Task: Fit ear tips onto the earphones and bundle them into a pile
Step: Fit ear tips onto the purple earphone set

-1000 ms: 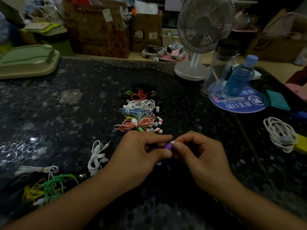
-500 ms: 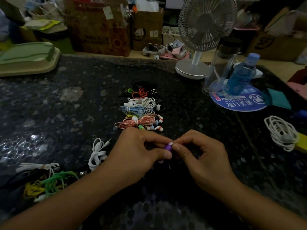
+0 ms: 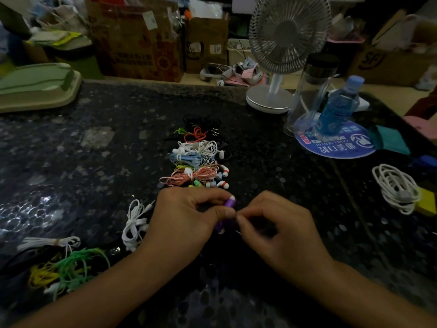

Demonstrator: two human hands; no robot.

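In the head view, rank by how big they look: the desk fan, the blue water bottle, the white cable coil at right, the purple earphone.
1. Desk fan, largest.
2. Blue water bottle and white cable coil look alike; the bottle sits farther back, so no ranking.
3. Purple earphone, smallest, pinched by the left hand.

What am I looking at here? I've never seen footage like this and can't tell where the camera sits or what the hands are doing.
There is no machine, only a person's two bare hands. A camera worn on the head looks forward and down, so the arms come in from the bottom. The left hand pinches a purple earphone; the right hand has its fingertips pinched beside it, on what I cannot tell. On the dark speckled table lies a row of bundled earphones just beyond the hands, loose earphones at the left, a white cable coil at the right, and a fan and blue bottle behind.
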